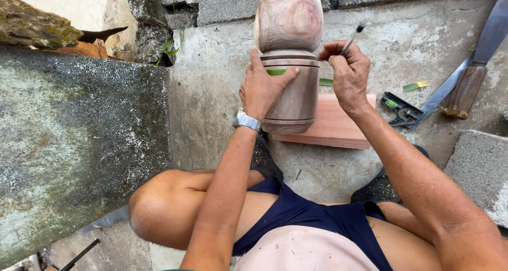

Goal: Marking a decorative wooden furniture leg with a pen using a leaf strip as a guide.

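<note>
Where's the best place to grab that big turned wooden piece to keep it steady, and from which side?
Grip the turned wooden piece around its straight cylindrical lower section, below the ringed grooves, from the left. There the left hand already wraps it; the bulbous top is too wide, and the right hand holds a pencil.

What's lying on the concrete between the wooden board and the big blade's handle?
In the head view, a small black tool with green parts lies between the board and the handle.

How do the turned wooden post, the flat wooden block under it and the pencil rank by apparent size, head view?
1. Turned wooden post, steadied by the left hand.
2. Flat wooden block, partly hidden.
3. Pencil in the right hand.
</note>
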